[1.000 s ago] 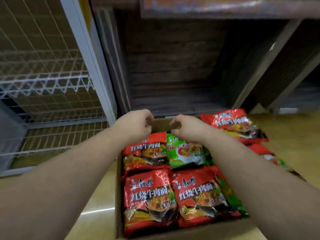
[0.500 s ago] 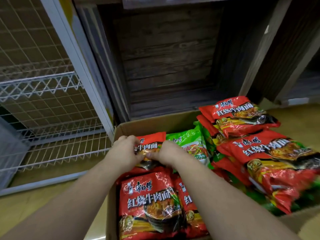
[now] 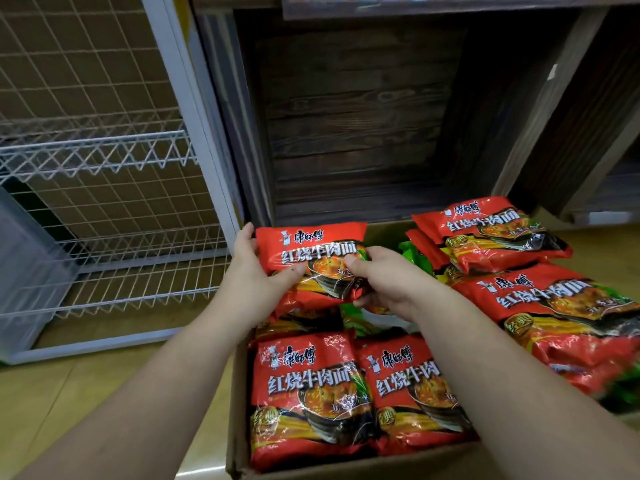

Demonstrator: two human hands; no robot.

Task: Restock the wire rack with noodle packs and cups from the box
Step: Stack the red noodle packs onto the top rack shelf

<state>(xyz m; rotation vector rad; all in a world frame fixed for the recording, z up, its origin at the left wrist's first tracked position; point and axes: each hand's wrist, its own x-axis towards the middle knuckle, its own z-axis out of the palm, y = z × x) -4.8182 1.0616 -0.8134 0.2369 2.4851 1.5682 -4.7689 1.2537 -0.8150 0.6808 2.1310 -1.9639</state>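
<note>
Dark wooden crate wall (image 3: pixel 353 109) fills the upper centre of the frame, planks running sideways. White wire rack (image 3: pixel 100 161) takes the left side, upper left down to mid left, shelves bare in view, a zigzag wire edge across the middle shelf; a grey translucent bin (image 3: pixel 24 271) sits at far left behind the wires. Tan floor (image 3: pixel 69 393) runs along the lower left. Cardboard box (image 3: pixel 239 410) sits at lower centre, open top, packed with red noodle packs; two lie flat side by side at the front (image 3: pixel 308 393), a green pack (image 3: pixel 356 320) peeks out under the hands. A loose pile of red packs (image 3: pixel 554 306) spills over the box's right side, mid right of the frame, with bits of green pack between them. Both forearms reach in from the bottom edge. Held pack (image 3: pixel 311 261), red, is above the back of the box at centre frame, tilted up toward the camera. Left hand (image 3: pixel 252 282) grips its left edge, thumb on the front, fingers curled behind. Right hand (image 3: pixel 384 282) pinches its right side, thumb on the front, other fingers wrapped underneath.
</note>
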